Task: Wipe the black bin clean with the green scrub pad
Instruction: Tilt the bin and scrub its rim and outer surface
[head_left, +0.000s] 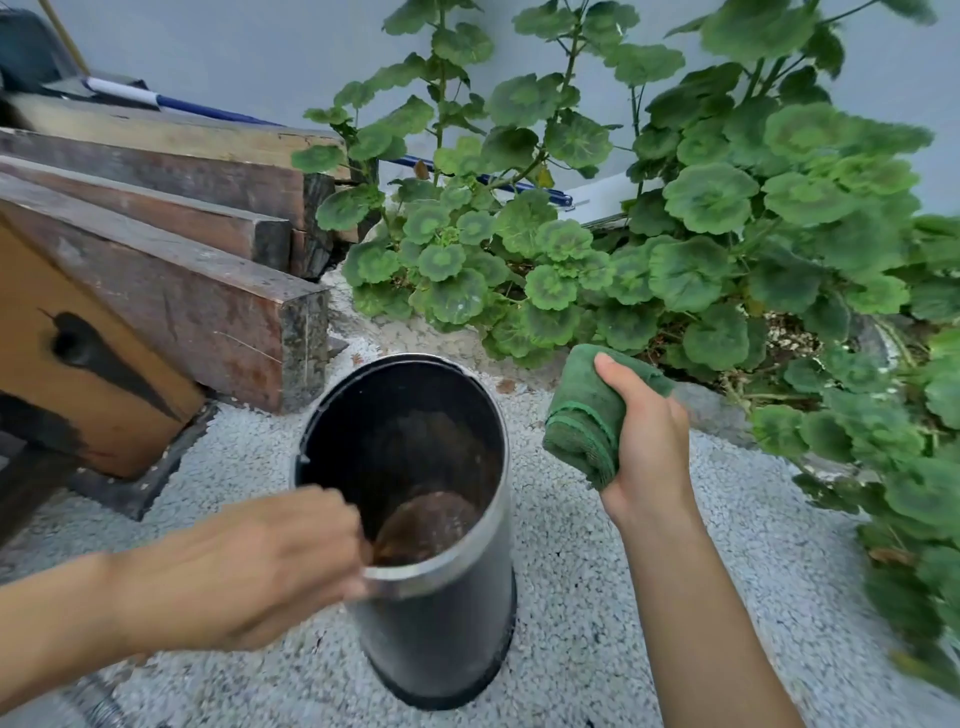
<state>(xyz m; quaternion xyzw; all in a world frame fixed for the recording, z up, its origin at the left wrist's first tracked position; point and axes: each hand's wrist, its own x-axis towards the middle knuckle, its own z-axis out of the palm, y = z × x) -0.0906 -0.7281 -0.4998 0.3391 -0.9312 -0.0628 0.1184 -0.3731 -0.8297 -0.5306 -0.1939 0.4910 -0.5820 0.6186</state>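
A tall black cylindrical bin (441, 623) stands on the pebbled ground, tilted slightly toward me, its open mouth showing a brown, dirty bottom. My left hand (260, 566) grips the near rim, fingers curled over its edge; the hand is motion-blurred. My right hand (649, 441) holds a folded green scrub pad (587, 410) in the air just right of the bin's mouth, apart from the bin.
Stacked wooden beams (171, 291) lie left of the bin, close to its far side. A leafy green plant (675, 234) fills the right and back. A grey wall (260, 52) stands behind. Pale gravel ground (571, 649) surrounds the bin.
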